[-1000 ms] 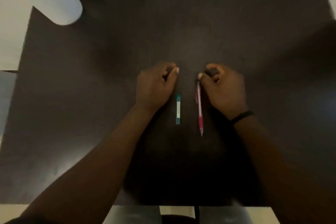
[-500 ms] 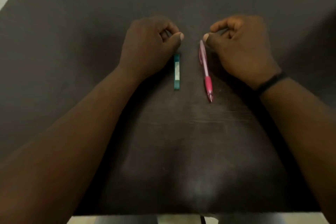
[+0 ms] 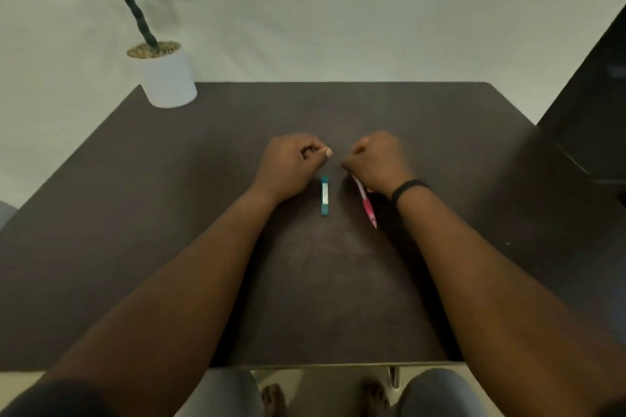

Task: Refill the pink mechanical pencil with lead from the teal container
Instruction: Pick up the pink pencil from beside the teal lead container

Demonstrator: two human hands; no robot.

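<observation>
Dark wood table (image 3: 169, 213) is lying under my arms, and a potted plant (image 3: 162, 71) is standing at its far left corner. My teal container (image 3: 325, 195) is lying flat between my hands, touching neither. My left hand (image 3: 288, 167) is curling shut, empty. My right hand (image 3: 376, 162) is curling over the pink mechanical pencil (image 3: 365, 202), but I cannot tell if it is pinching it.

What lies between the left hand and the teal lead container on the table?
Nothing visible: the left hand rests just left of the teal container, with only bare table between them.
</observation>
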